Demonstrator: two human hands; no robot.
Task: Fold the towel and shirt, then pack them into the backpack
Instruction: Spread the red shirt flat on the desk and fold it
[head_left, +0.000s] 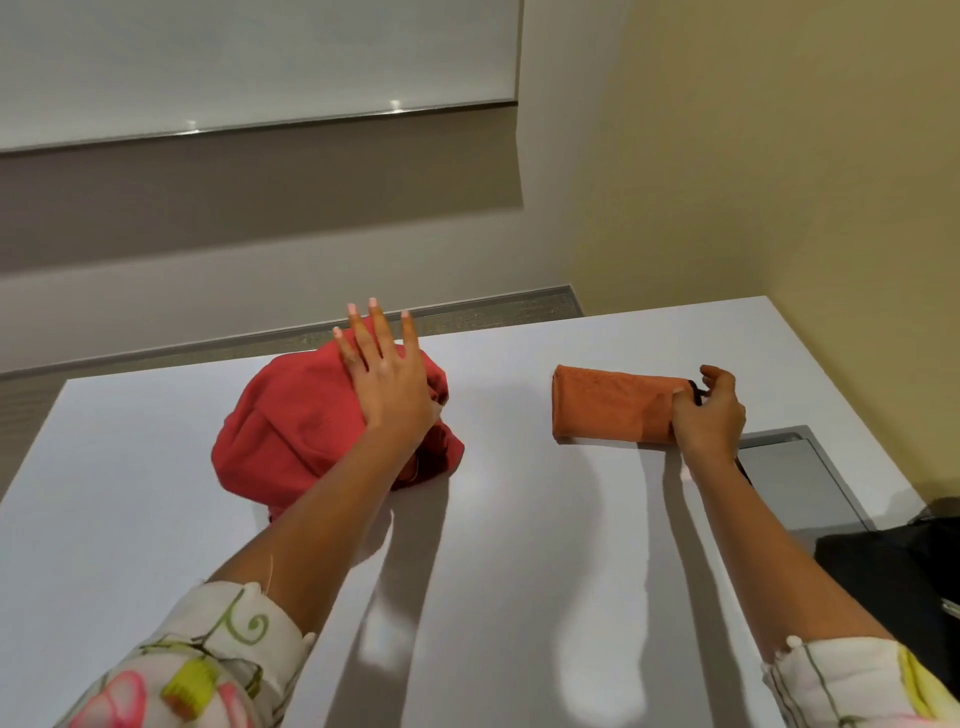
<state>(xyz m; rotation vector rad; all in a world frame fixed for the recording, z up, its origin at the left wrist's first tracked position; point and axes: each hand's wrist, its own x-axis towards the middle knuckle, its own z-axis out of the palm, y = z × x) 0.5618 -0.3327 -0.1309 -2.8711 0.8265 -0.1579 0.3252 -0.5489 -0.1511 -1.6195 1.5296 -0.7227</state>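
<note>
A crumpled red shirt (291, 431) lies in a heap on the white table (519, 545), left of centre. My left hand (387, 374) rests flat on top of the heap with straight, spread fingers. To the right lies an orange towel (613, 405), folded into a narrow oblong with a small black loop at its right end. My right hand (709, 410) grips that right end, thumb on the cloth and fingers curled near the loop. A black backpack (904, 577) shows partly at the right edge of the table.
A grey metal flap (800, 483) is set flush into the table near the right edge, just behind the backpack. The table's far edge runs close behind the shirt. A wall with a whiteboard stands beyond it.
</note>
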